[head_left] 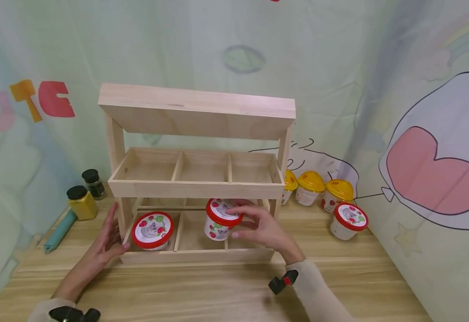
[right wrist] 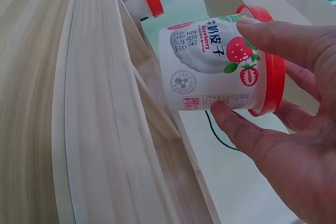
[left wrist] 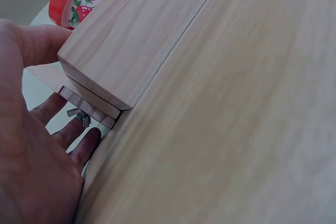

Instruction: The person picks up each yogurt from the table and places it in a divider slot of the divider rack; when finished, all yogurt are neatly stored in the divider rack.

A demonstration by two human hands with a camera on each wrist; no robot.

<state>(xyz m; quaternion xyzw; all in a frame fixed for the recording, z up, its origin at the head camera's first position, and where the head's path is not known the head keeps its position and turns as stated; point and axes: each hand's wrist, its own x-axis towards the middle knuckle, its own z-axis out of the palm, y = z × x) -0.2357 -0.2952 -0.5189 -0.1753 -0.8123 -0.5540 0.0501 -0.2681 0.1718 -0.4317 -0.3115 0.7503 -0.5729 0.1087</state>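
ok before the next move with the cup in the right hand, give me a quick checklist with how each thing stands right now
1. Grip: ok, the right hand holds the red-lidded cup.
2. Lid: ok, the red lid looks to be on the cup.
3. Rack steadied: ok, the left hand is against the left end of the wooden rack.
4. Neighbour out of the way: ok, the other red-lidded cup sits in the left compartment of the lower tray.
5. Aim: cannot tell, the held cup appears in front of the divider between the middle and right compartments.
6. Cup set down: not ok, it is held up.
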